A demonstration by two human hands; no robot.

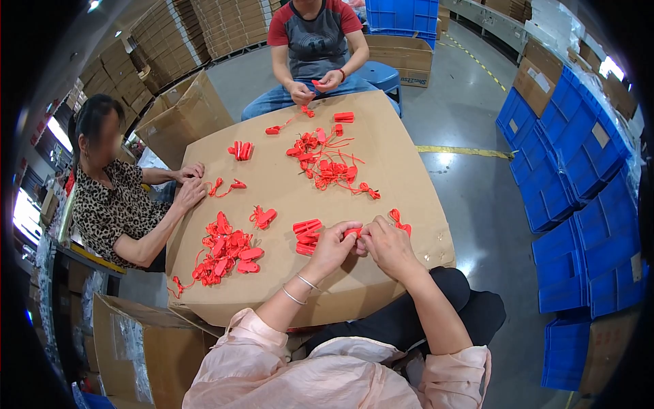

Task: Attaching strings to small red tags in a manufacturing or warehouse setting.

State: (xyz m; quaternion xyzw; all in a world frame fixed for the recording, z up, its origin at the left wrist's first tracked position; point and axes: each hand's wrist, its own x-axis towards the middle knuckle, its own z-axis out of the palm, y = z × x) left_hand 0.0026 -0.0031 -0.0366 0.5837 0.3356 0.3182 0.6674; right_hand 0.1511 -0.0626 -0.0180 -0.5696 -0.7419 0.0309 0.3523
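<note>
Over the near right of the cardboard table top [272, 300], both of my hands are closed in a pinch close together. My left hand [334, 249], with two bangles on the wrist, grips a small red plastic piece [352, 232]. My right hand [388, 247] pinches the same piece from the other side; the fingers hide most of it. Beside my left hand lies a neat stack of flat red pieces [307, 236]. Just beyond my right hand is a red piece with a looped cord [400, 221]. A tangled pile of corded red pieces [226, 251] lies to the left.
Another corded red pile [327, 163] lies mid-table, with a small red stack [240, 150] farther left. One co-worker [109, 198] sits at the left, another [317, 51] at the far side, both handling red pieces. Blue crates [565, 163] stand right; an open carton [150, 341] stands near left.
</note>
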